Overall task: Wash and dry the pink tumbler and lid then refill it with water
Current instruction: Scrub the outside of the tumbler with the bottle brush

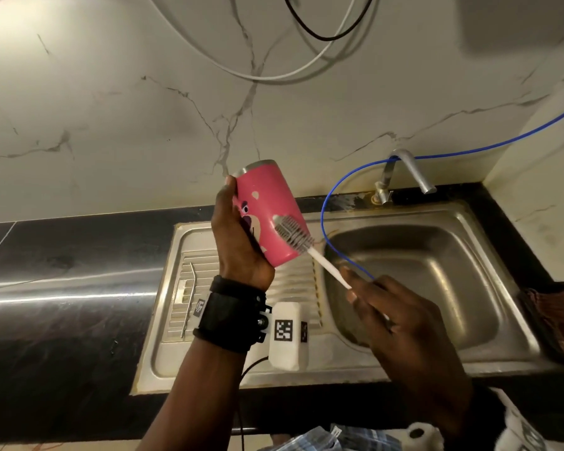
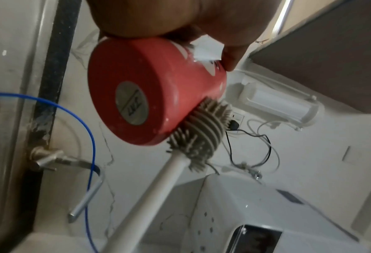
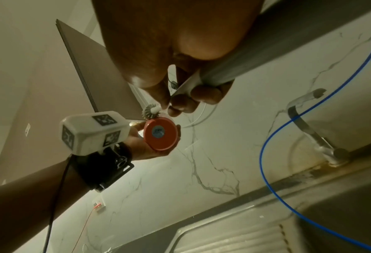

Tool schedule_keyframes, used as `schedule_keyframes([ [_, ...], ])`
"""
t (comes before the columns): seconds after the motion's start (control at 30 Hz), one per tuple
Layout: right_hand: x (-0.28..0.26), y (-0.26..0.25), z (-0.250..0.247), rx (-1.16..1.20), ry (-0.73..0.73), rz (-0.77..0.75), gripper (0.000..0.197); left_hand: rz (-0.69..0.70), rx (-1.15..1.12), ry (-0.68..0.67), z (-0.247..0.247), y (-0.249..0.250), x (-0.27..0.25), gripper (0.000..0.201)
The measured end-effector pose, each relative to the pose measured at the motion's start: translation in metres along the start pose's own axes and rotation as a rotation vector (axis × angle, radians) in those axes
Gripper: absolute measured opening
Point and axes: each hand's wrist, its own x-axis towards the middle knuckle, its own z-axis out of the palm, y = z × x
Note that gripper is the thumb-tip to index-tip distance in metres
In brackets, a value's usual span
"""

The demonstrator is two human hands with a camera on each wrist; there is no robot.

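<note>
My left hand (image 1: 238, 236) grips the pink tumbler (image 1: 267, 213) above the sink's draining board, tilted with its base toward me and its steel rim pointing up at the wall. In the left wrist view the tumbler (image 2: 150, 89) shows its round base with a silver sticker. My right hand (image 1: 381, 307) pinches the white handle of a bottle brush (image 1: 295, 232). The grey bristles (image 2: 204, 131) press against the tumbler's outer side near the base. The right wrist view shows the tumbler base (image 3: 160, 134) and the brush head (image 3: 150, 112) above it. The lid is out of sight.
A steel sink (image 1: 420, 281) with a tap (image 1: 411, 170) lies below, and a blue hose (image 1: 336, 196) loops into the basin. A bent metal straw (image 1: 189, 297) lies on the draining board. A brown cloth (image 1: 554, 317) sits at the sink's right edge. A black counter surrounds it.
</note>
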Motion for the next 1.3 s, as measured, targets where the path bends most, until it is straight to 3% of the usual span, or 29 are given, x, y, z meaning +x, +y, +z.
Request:
schedule_keyframes([
  [0.07,-0.004,0.001,-0.001,-0.01,0.003,0.008,0.041,-0.016,0.022,0.014,0.0,-0.004,-0.001,0.06],
  [0.2,0.019,-0.005,0.007,-0.041,0.093,-0.03,0.041,-0.113,0.076,-0.071,0.008,-0.024,-0.009,0.08],
  [0.33,0.047,-0.008,0.011,-0.075,0.135,-0.045,0.043,-0.154,0.027,-0.188,0.019,-0.033,-0.015,0.061],
  [0.4,0.048,-0.009,0.01,-0.066,0.135,-0.053,0.041,-0.144,0.023,-0.201,0.02,-0.031,-0.015,0.06],
  [0.47,0.038,-0.008,0.007,-0.045,0.105,-0.063,0.04,-0.114,0.058,-0.175,0.017,-0.025,-0.01,0.068],
  [0.7,-0.021,0.009,-0.008,0.034,-0.099,0.021,0.041,0.017,0.026,-0.062,0.0,0.001,0.001,0.065],
  [1.0,0.016,-0.004,-0.002,-0.033,0.06,-0.041,0.038,0.021,0.132,-0.078,0.01,-0.015,-0.003,0.091],
  [1.17,-0.002,0.005,-0.01,-0.007,0.02,-0.015,0.039,0.012,0.035,-0.078,0.008,-0.002,-0.002,0.065],
  [1.3,0.006,0.006,-0.007,-0.023,0.05,-0.017,0.039,-0.05,0.027,-0.099,0.013,-0.007,-0.013,0.064],
])
